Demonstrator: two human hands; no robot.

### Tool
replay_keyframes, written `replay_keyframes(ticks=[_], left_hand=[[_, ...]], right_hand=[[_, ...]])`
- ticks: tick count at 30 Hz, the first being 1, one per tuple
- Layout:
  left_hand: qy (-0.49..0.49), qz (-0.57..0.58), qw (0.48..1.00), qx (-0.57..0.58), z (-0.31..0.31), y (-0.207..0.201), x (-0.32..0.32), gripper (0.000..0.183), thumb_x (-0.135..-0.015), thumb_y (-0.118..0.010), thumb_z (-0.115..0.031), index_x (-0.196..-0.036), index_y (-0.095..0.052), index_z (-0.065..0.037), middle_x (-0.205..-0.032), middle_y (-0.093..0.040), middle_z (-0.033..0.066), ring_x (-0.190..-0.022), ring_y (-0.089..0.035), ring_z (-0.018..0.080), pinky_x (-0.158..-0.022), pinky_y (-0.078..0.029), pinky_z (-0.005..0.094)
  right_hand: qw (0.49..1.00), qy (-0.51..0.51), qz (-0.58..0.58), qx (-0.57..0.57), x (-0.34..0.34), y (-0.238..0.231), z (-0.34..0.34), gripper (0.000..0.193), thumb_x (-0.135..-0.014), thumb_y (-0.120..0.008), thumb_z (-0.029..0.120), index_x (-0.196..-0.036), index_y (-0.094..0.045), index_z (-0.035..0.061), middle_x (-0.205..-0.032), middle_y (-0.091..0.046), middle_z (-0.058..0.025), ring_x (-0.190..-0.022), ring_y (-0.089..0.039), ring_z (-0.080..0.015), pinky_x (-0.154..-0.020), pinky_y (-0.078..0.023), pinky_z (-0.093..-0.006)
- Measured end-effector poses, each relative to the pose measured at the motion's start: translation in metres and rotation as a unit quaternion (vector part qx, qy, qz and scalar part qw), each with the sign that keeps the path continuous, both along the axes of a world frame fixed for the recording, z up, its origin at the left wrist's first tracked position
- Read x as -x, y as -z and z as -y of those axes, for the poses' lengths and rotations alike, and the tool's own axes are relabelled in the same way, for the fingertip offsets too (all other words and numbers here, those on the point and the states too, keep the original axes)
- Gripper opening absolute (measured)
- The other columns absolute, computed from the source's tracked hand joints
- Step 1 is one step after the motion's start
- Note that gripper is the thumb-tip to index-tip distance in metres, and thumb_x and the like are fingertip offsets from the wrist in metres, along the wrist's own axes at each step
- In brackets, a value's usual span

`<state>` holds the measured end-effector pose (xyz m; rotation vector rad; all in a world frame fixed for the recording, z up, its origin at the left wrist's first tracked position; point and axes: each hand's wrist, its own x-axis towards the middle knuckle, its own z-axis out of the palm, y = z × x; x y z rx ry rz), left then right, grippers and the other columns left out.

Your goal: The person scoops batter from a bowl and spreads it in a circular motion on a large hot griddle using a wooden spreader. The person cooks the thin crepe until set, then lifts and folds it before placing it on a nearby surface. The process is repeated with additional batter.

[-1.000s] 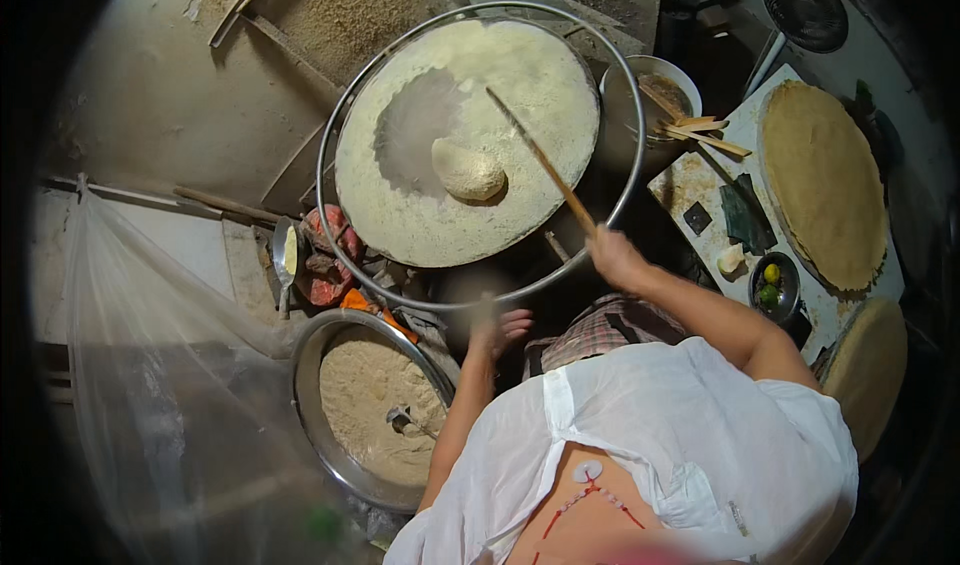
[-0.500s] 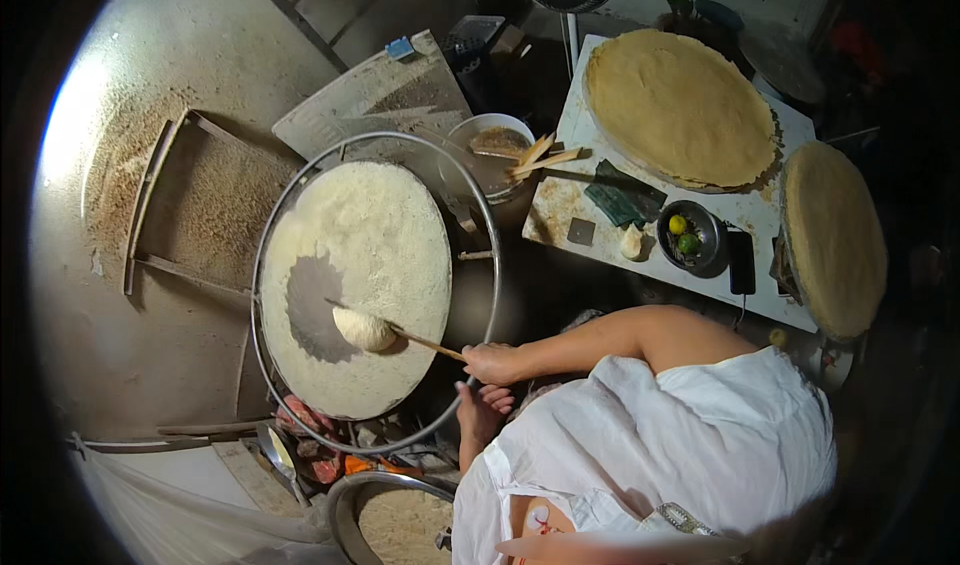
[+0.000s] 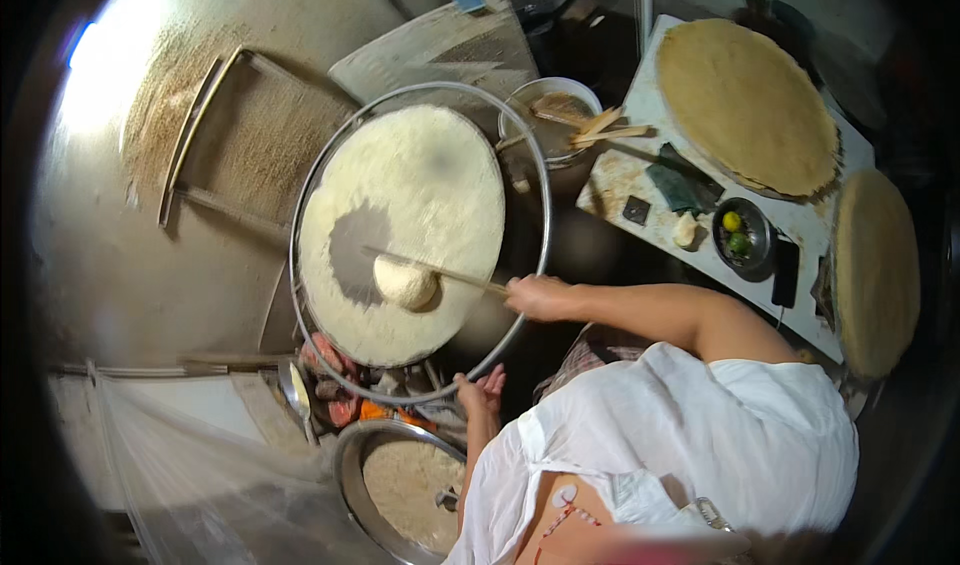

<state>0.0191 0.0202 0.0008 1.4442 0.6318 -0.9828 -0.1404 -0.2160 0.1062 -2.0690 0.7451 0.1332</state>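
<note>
My right hand [image 3: 540,298] is closed round one end of a thin wooden stick [image 3: 455,275]. The stick reaches left over a round griddle coated with pale batter [image 3: 430,170], and its far end lies against the top of a rounded, pale lump of dough [image 3: 404,284]. Left of the lump, a dark patch of the griddle [image 3: 352,245] shows through the coating. My left hand [image 3: 482,391] is at the lower right of the metal ring [image 3: 547,215] around the griddle, thumb and fingers apart, holding nothing. Whether it touches the ring I cannot tell.
A metal pot of pale batter [image 3: 400,490] stands below the griddle. A bucket of brownish liquid [image 3: 560,105] holds wooden sticks. On the white table [image 3: 620,180] are a large flat round bread [image 3: 750,105], a bowl with small fruits [image 3: 745,233] and a phone [image 3: 786,273].
The whole view has shifted, so the griddle appears higher and further right. The lump has moved slightly downward relative to the dark patch, with the stick across its top. My left hand remains near the ring.
</note>
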Motion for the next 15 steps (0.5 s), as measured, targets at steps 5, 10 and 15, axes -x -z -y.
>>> replay_keyframes(ticks=[5, 10, 15], left_hand=[[0.265, -0.064, 0.955, 0.115, 0.027, -0.015, 0.037, 0.078, -0.091, -0.028, -0.067, -0.112, -0.052, 0.005, -0.097, -0.065, 0.0192, -0.082, -0.064, 0.0314, -0.073, -0.051, 0.0396], [0.385, -0.085, 0.908, 0.141, 0.03, -0.042, 0.039, 0.055, -0.094, -0.045, -0.05, -0.106, -0.054, 0.003, -0.094, -0.065, 0.0169, -0.082, -0.065, 0.0281, -0.075, -0.05, 0.0384], [-0.006, 0.096, 0.995, 0.023, -0.004, -0.022, 0.008, 0.07, -0.095, -0.031, -0.058, -0.109, -0.049, 0.008, -0.097, -0.063, 0.0247, -0.078, -0.064, 0.0318, -0.064, -0.054, 0.0385]], right_hand=[[0.998, 0.052, 0.016, -0.011, 0.014, 0.028, -0.048, 0.031, -0.092, -0.051, 0.027, -0.098, -0.051, -0.0031, -0.089, -0.063, -0.0298, -0.088, -0.061, -0.0481, -0.077, -0.049, -0.0529], [0.997, 0.006, 0.054, 0.046, -0.001, 0.018, -0.002, 0.03, -0.091, -0.053, 0.027, -0.093, -0.052, -0.0031, -0.085, -0.062, -0.0292, -0.081, -0.062, -0.045, -0.07, -0.049, -0.0537], [0.995, 0.079, 0.052, -0.012, 0.029, 0.038, -0.049, 0.028, -0.092, -0.053, 0.025, -0.095, -0.048, -0.0033, -0.082, -0.061, -0.0298, -0.081, -0.059, -0.0489, -0.07, -0.047, -0.0545]])
